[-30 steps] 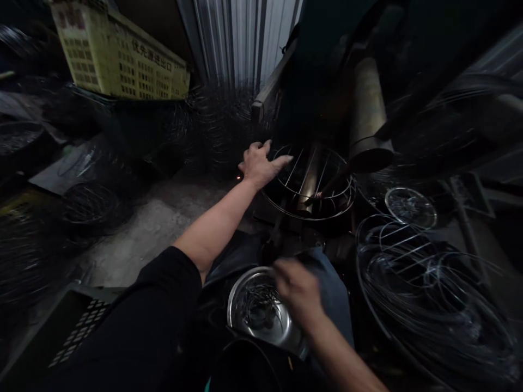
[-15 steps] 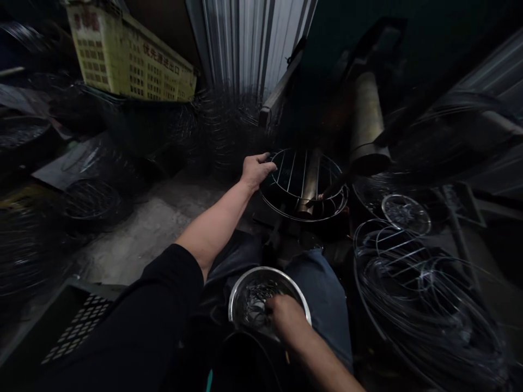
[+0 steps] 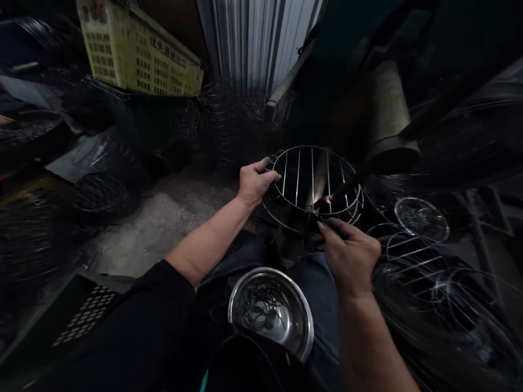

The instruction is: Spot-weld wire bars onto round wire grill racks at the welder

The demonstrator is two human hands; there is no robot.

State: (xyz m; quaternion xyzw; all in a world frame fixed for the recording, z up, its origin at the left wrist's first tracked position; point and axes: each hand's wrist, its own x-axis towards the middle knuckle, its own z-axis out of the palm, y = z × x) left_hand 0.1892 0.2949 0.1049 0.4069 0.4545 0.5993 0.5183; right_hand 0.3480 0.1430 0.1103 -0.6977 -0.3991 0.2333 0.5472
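Note:
A round wire rack [image 3: 312,169] with parallel bars and a second ring below is in front of me. My left hand [image 3: 256,182] grips its left rim between thumb and fingers. At its near edge my right hand [image 3: 352,253] has thumb and fingers pinched together; what they hold is too small to make out. A dark rod tip [image 3: 328,200] with a small orange glow meets the rack's near bars, above an upright metal cylinder [image 3: 321,177] seen through the bars. On my lap rests a shiny metal bowl [image 3: 292,318] holding thin curved wire pieces [image 3: 263,302].
A thick metal cylinder [image 3: 392,109] hangs at the upper right. Wire rings and racks [image 3: 441,305] are heaped at right, near a small round rack [image 3: 423,219]. A yellow crate [image 3: 163,65] stands back left, a green crate [image 3: 81,316] front left. Part of another person's hand [image 3: 5,121] shows far left.
My right hand has come out of the metal bowl and moved up and forward to the rack's near edge. My left hand keeps hold of the rack's left rim.

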